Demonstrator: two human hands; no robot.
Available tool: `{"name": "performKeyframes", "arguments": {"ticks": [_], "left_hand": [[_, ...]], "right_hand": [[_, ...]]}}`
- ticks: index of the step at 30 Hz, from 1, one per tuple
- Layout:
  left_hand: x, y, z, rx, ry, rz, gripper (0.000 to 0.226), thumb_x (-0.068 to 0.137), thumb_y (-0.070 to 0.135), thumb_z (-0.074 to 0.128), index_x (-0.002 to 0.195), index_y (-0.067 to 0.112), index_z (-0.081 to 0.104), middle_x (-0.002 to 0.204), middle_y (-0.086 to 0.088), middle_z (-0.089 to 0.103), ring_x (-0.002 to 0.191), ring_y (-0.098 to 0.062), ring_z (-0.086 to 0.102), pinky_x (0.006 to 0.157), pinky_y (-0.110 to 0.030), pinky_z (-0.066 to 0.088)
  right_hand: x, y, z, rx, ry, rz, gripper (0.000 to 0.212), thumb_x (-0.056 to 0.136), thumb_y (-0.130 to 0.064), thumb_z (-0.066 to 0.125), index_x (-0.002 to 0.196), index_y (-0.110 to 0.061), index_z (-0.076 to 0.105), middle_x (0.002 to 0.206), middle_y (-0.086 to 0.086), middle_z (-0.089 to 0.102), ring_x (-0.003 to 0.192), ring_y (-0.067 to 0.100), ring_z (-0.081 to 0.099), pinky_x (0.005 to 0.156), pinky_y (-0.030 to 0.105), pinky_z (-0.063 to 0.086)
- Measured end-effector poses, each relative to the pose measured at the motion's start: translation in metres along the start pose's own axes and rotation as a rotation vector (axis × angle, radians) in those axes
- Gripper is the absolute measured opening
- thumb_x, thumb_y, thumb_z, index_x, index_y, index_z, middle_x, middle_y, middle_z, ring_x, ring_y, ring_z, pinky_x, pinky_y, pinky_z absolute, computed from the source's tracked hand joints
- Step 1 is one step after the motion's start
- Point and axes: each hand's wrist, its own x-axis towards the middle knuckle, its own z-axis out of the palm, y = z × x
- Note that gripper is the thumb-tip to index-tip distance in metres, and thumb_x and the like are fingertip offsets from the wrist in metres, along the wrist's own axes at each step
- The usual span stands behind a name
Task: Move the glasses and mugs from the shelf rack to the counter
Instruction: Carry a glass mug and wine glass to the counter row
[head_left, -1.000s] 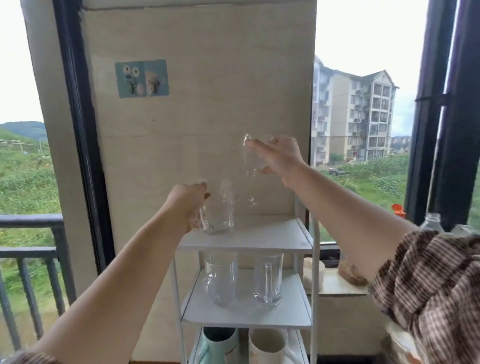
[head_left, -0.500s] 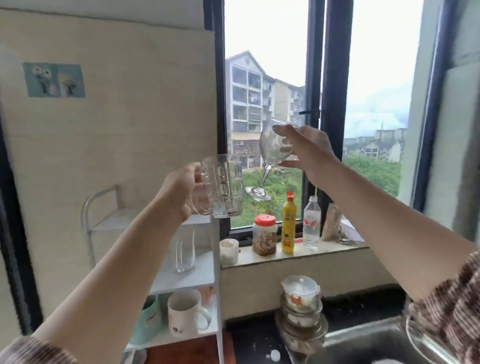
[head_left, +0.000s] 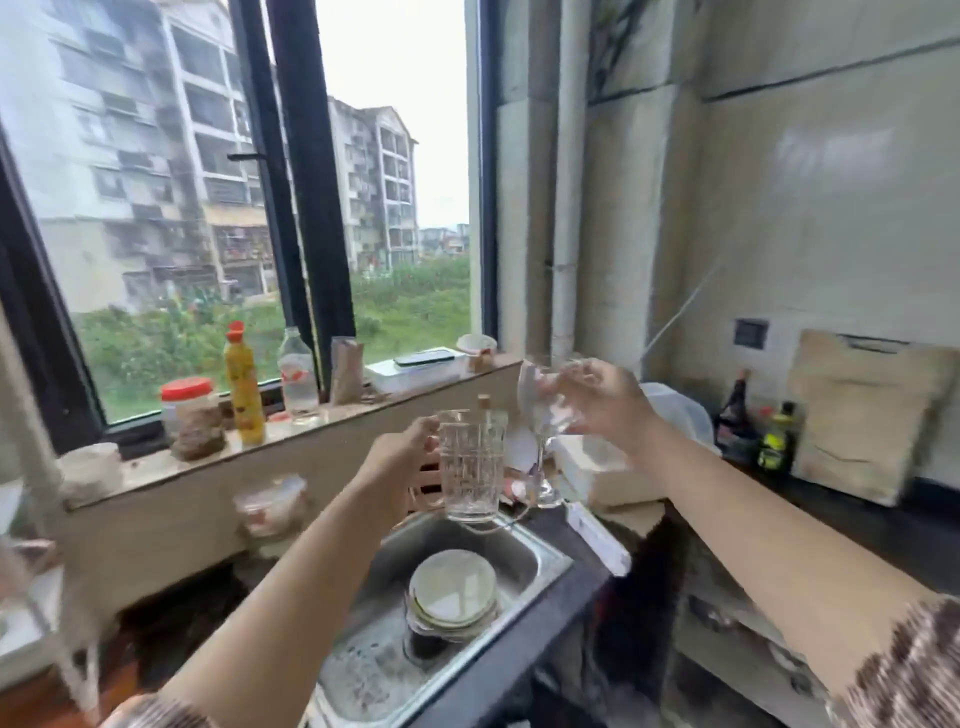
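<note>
The left hand (head_left: 400, 460) holds the glass mug (head_left: 471, 465) by its handle, the right hand (head_left: 605, 402) is closed around the wine glass (head_left: 545, 415), both above the sink (head_left: 540, 558). This is the carrying step; next, I think, is setting them upright on the dark counter (head_left: 857, 525).

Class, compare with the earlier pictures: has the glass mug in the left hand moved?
Yes. The glass mug, gripped by the left hand, has left the shelf rack and been carried rightward; it is now held in the air above the sink.
</note>
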Motion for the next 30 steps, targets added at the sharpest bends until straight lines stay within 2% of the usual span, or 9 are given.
{"name": "performKeyframes", "arguments": {"ticks": [2, 5, 7, 12, 15, 19, 24, 27, 30], "left_hand": [[-0.002, -0.018, 0.065, -0.003, -0.11, -0.041, 0.022, 0.089, 0.03, 0.056, 0.085, 0.009, 0.06, 0.079, -0.008, 0.063, 0.068, -0.025, 0.061, 0.061, -0.033, 0.049], [-0.007, -0.037, 0.152, 0.024, -0.228, -0.08, 0.023, 0.086, 0.032, 0.058, 0.082, 0.01, 0.059, 0.076, -0.006, 0.061, 0.068, -0.023, 0.059, 0.06, -0.03, 0.045], [-0.01, -0.051, 0.204, 0.061, -0.306, -0.114, 0.025, 0.084, 0.036, 0.06, 0.083, 0.01, 0.059, 0.08, -0.006, 0.062, 0.069, -0.023, 0.058, 0.059, -0.03, 0.044], [-0.016, -0.088, 0.323, 0.124, -0.516, -0.125, 0.013, 0.082, 0.028, 0.06, 0.077, 0.017, 0.063, 0.081, -0.004, 0.066, 0.074, -0.024, 0.064, 0.06, -0.031, 0.045], [-0.015, -0.106, 0.395, 0.17, -0.613, -0.143, 0.015, 0.08, 0.027, 0.059, 0.078, 0.014, 0.066, 0.083, -0.005, 0.066, 0.079, -0.024, 0.064, 0.063, -0.03, 0.046], [-0.003, -0.125, 0.493, 0.197, -0.74, -0.208, 0.015, 0.083, 0.023, 0.055, 0.082, 0.013, 0.066, 0.076, -0.004, 0.063, 0.072, -0.021, 0.06, 0.058, -0.028, 0.042], [0.022, -0.137, 0.611, 0.265, -0.862, -0.25, 0.014, 0.088, 0.022, 0.053, 0.085, 0.016, 0.066, 0.09, -0.004, 0.064, 0.087, -0.018, 0.06, 0.075, -0.035, 0.041], [0.034, -0.149, 0.671, 0.311, -0.938, -0.272, 0.014, 0.087, 0.022, 0.058, 0.088, 0.011, 0.066, 0.088, -0.005, 0.067, 0.086, -0.021, 0.062, 0.075, -0.035, 0.047], [0.041, -0.163, 0.72, 0.36, -1.003, -0.332, 0.014, 0.088, 0.023, 0.061, 0.086, 0.01, 0.064, 0.089, -0.007, 0.066, 0.09, -0.026, 0.061, 0.085, -0.04, 0.048]], "right_hand": [[-0.014, 0.02, -0.06, -0.054, 0.091, 0.044, 0.041, 0.073, -0.027, 0.082, 0.104, -0.009, 0.06, 0.102, 0.008, 0.062, 0.085, 0.017, 0.062, 0.06, 0.035, 0.058], [-0.039, 0.044, -0.139, -0.176, 0.211, 0.101, 0.06, 0.063, -0.04, 0.085, 0.109, -0.011, 0.061, 0.106, 0.006, 0.063, 0.098, 0.021, 0.062, 0.081, 0.042, 0.056], [-0.058, 0.06, -0.186, -0.217, 0.274, 0.151, 0.068, 0.055, -0.048, 0.083, 0.109, -0.015, 0.06, 0.107, 0.003, 0.062, 0.102, 0.02, 0.062, 0.088, 0.046, 0.055], [-0.091, 0.099, -0.29, -0.285, 0.453, 0.268, 0.06, 0.06, -0.045, 0.083, 0.108, -0.016, 0.061, 0.105, 0.004, 0.064, 0.099, 0.019, 0.063, 0.088, 0.049, 0.055], [-0.102, 0.12, -0.347, -0.321, 0.566, 0.304, 0.048, 0.062, -0.043, 0.083, 0.099, -0.021, 0.061, 0.101, 0.003, 0.065, 0.096, 0.019, 0.064, 0.087, 0.05, 0.055], [-0.104, 0.153, -0.421, -0.382, 0.676, 0.369, 0.056, 0.063, -0.043, 0.083, 0.108, -0.019, 0.059, 0.103, 0.002, 0.064, 0.095, 0.017, 0.063, 0.087, 0.047, 0.055], [-0.092, 0.19, -0.505, -0.376, 0.829, 0.456, 0.061, 0.066, -0.038, 0.083, 0.116, -0.014, 0.058, 0.102, 0.002, 0.064, 0.092, 0.014, 0.064, 0.087, 0.042, 0.055], [-0.086, 0.21, -0.546, -0.369, 0.917, 0.494, 0.062, 0.066, -0.037, 0.084, 0.117, -0.014, 0.057, 0.102, 0.001, 0.061, 0.092, 0.014, 0.064, 0.087, 0.043, 0.055], [-0.083, 0.227, -0.583, -0.369, 0.988, 0.545, 0.062, 0.065, -0.036, 0.084, 0.116, -0.014, 0.056, 0.101, 0.001, 0.06, 0.091, 0.014, 0.064, 0.086, 0.042, 0.056]]}}
